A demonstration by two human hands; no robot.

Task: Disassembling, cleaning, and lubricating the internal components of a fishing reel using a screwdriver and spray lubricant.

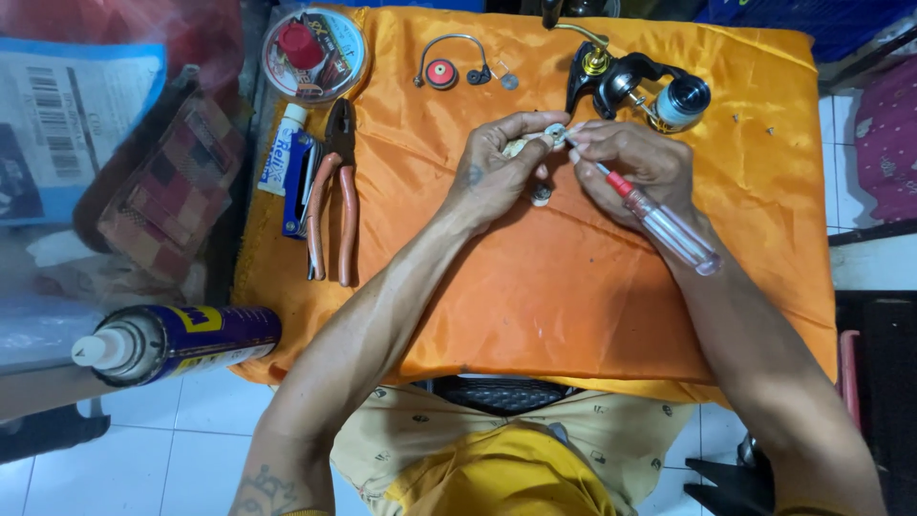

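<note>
My left hand (497, 167) pinches a small metal reel part (552, 134) above the orange cloth (573, 306). My right hand (635, 162) grips a screwdriver (659, 220) with a clear handle and red collar, its tip at the part. A small round metal piece (541, 195) lies on the cloth under my left hand. Just beyond my hands lies a black and gold fishing reel body (630, 86).
Orange-handled pliers (334, 191), a blue tool (298, 186) and a white tube (285, 143) lie at the cloth's left. A round clear tin (315, 53), a wire bail with red roller (449, 67) and tiny screws (752, 122) sit at the back. A spray can (177, 342) lies lower left.
</note>
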